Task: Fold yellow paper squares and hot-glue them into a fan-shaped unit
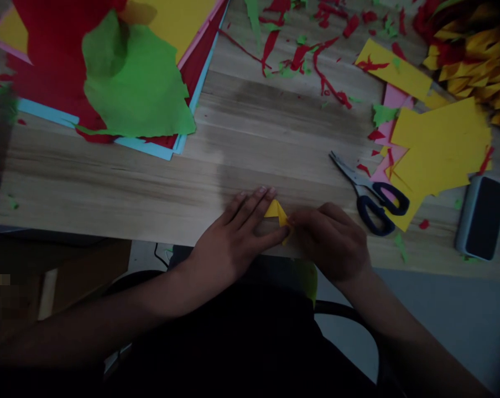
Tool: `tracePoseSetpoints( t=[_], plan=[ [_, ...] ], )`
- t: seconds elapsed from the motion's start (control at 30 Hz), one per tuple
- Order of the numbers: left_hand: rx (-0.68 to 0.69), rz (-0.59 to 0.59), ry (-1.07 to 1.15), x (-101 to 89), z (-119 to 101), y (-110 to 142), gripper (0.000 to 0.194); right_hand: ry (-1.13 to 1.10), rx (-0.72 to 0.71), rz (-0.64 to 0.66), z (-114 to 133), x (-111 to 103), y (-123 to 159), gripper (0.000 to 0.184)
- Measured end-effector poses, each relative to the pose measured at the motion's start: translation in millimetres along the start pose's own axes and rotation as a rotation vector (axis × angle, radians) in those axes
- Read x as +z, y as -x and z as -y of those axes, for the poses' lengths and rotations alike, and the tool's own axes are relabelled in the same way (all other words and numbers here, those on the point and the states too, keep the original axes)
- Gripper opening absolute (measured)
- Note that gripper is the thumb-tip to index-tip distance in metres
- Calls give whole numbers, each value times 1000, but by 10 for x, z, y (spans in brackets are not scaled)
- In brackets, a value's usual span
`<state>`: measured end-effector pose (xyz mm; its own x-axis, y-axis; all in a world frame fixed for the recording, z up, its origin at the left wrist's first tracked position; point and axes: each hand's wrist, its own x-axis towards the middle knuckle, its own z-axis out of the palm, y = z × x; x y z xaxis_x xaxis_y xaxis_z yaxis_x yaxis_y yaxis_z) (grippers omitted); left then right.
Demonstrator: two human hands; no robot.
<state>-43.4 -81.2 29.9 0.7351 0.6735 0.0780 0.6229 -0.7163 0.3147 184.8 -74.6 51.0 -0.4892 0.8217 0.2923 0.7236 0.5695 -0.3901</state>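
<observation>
A small piece of folded yellow paper [277,210] lies near the table's front edge, its top coming to a point. My left hand [237,237] rests flat on the tabletop to the left of it, fingers stretched out. The left thumb reaches across the paper's lower part, and the fingertips lie along its left side. My right hand [333,240] is closed, thumb and index finger pinching the paper's right edge; the fingertips partly hide that edge. Blue-handled scissors [375,203] lie with blades slightly apart, right of my right hand.
Yellow paper pieces [436,146] are piled at the right beside a phone [482,217]. Folded yellow pieces [474,72] cluster at the far right. Coloured sheets [51,88] with a torn green piece [137,83] are stacked at the left. Red and green scraps [300,55] litter the back.
</observation>
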Motion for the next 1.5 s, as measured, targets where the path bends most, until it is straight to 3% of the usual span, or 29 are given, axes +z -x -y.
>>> tracePoseSetpoints(
  t=[0.43,0.53,0.67,0.8,1.03,1.4,1.5],
  plan=[
    [-7,9,32,18,8,-5,74,-19,56,5,28,-49,167,17],
    [-3,12,46,10,6,-4,68,-12,35,14,21,-58,159,19],
    [7,17,45,-2,9,5,74,2,11,9,14,-66,144,18],
    [-2,14,54,-12,6,8,65,-17,18,9,17,-68,170,19],
    [-7,15,31,8,1,-4,77,-15,10,-7,8,-16,80,16],
    [-11,22,58,-25,-4,-11,65,5,5,-20,-27,60,-62,17],
    [-17,19,48,-37,-11,-14,70,-23,8,-14,-13,43,-11,17]
  ],
)
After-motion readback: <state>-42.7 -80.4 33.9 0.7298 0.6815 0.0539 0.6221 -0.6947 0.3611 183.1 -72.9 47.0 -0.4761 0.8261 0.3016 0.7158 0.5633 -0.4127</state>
